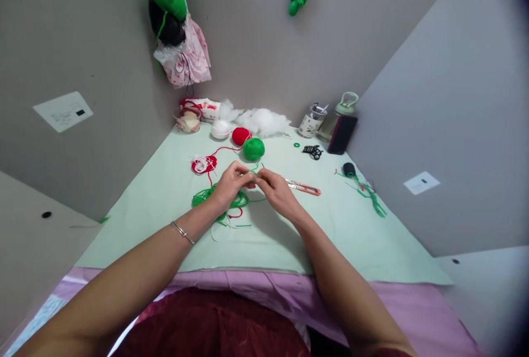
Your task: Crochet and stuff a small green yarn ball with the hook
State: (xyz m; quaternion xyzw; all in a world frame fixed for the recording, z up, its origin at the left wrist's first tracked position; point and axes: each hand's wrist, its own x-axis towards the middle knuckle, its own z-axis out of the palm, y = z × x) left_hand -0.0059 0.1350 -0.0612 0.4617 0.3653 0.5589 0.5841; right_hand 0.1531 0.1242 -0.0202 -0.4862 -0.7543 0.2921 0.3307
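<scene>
My left hand (232,183) is closed, its thumb and fingertips pinching a bit of green yarn (253,172). Pressed up against it, my right hand (276,189) is closed too, with the thin tip of what looks like a crochet hook (263,166) poking out above the fingers. Most of the hook and the worked yarn is hidden by my fingers. A strand runs up towards the green yarn ball (253,149) just beyond. Under my left wrist lies a loose tangle of green yarn (201,197). An orange-handled cutting tool (308,188) rests beside my right hand.
Behind the hands sit a red yarn ball (241,136), a white ball (221,129), white stuffing (266,122) and a red-and-white piece (204,164). To the right are black scissors (313,152), a phone (343,134), a pen cup (311,123) and yarn scraps (374,198).
</scene>
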